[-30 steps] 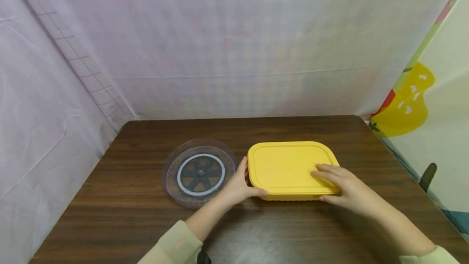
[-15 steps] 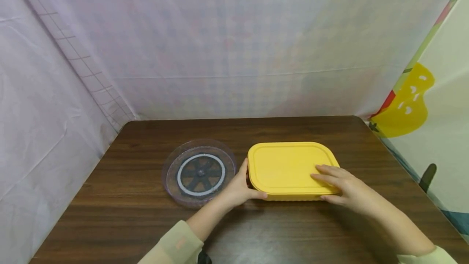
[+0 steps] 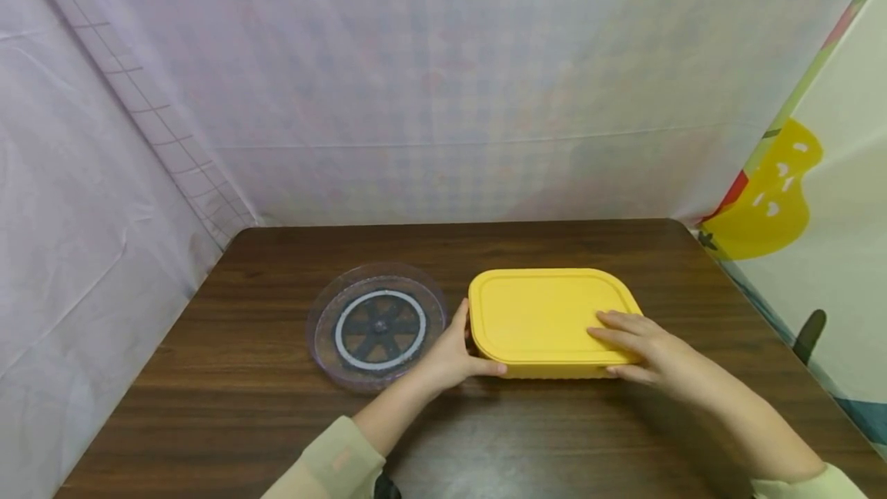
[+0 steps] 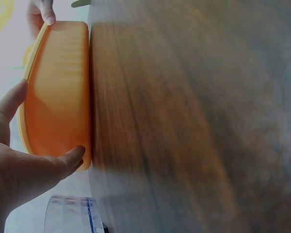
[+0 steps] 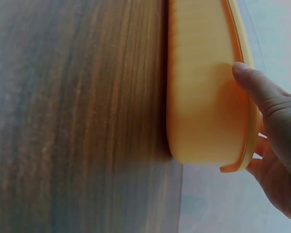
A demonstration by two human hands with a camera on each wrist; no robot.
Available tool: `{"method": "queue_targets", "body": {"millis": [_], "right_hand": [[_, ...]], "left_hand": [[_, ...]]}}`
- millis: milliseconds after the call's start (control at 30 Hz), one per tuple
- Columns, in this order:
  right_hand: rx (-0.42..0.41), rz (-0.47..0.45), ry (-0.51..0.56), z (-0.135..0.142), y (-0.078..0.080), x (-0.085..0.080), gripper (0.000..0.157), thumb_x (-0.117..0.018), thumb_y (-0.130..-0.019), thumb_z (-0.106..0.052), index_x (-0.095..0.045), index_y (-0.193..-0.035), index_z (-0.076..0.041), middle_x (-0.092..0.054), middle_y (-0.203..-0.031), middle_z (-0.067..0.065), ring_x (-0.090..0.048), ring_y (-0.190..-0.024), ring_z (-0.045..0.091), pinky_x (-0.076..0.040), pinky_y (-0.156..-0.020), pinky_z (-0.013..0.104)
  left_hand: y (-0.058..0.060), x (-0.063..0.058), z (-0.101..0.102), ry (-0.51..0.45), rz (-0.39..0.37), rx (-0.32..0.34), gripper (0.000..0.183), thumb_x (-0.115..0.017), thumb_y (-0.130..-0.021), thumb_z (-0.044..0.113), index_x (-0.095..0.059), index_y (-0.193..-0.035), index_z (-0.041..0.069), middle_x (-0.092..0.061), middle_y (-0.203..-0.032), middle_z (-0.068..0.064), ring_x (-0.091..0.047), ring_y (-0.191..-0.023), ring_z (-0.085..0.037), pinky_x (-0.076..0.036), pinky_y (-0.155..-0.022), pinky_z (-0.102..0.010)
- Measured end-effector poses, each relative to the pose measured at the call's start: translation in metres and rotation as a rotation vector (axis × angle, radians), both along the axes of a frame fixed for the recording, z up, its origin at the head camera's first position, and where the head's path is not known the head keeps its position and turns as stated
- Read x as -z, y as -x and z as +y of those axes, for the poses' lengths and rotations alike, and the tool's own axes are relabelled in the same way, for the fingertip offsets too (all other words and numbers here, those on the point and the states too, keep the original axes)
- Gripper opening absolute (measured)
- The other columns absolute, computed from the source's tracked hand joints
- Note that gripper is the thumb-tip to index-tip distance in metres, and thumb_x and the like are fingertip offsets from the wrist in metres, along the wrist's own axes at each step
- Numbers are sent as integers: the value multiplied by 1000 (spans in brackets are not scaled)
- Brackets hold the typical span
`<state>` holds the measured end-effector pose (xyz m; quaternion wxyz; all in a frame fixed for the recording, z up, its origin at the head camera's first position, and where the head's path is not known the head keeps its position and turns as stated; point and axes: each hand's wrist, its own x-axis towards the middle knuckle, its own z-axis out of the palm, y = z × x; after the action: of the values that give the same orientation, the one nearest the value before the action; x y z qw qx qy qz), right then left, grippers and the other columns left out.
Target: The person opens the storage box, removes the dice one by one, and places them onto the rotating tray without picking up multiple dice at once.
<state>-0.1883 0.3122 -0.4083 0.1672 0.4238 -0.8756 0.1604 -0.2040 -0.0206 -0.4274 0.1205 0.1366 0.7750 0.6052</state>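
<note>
A yellow rectangular food container (image 3: 554, 370) with a yellow lid (image 3: 540, 314) sits on the table. My left hand (image 3: 446, 356) grips its left end; in the left wrist view the thumb (image 4: 15, 99) lies at the lid's rim and another finger (image 4: 70, 159) touches the container's end wall. My right hand (image 3: 661, 356) pinches the lid's front right part. Its fingers rest on top, while in the right wrist view the thumb (image 5: 254, 80) presses under the rim. In that view a tab sticks out at the lid's end.
Left of the container stands a round clear plastic dish (image 3: 319, 360) with a dark spoked base and a pale ring, close by my left wrist. The brown wooden table (image 3: 229, 406) meets a pale cloth backdrop (image 3: 430, 137) behind.
My right thumb has shifted up slightly to the lid's front rim. A little more of the container's front wall shows below that rim. My left hand stays nearly still.
</note>
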Motion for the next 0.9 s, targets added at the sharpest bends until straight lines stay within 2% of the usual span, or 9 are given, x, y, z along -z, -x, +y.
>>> {"method": "queue_targets", "body": {"millis": [200, 500, 900], "right_hand": [[6, -26, 3, 0, 0, -2, 62, -81, -74, -17, -59, -132, -13, -53, -134, 16, -47, -118, 36, -14, -107, 11], [13, -42, -3, 2, 1, -4, 61, -80, -76, -20, -58, -134, -15, -53, -136, 14, -46, -121, 33, -14, -106, 11], [31, -83, 6, 0, -1, -6, 56, -79, -78, -20, -60, -131, -15, -53, -135, 15, -45, -122, 33, -13, -105, 9]], "left_hand": [[0, 2, 0, 3, -6, -3, 119, -87, -70, 12, -2, -152, 1, -12, -156, -21, -28, -135, -41, -36, -104, -45], [-1, 0, 0, -30, -26, -3, 118, -85, -70, 6, -1, -153, 3, -17, -155, -20, -37, -131, -39, -38, -102, -43], [-1, 4, 1, -16, -21, -12, 117, -86, -70, 6, -2, -152, 2, -16, -155, -21, -34, -131, -44, -31, -106, -46]]}}
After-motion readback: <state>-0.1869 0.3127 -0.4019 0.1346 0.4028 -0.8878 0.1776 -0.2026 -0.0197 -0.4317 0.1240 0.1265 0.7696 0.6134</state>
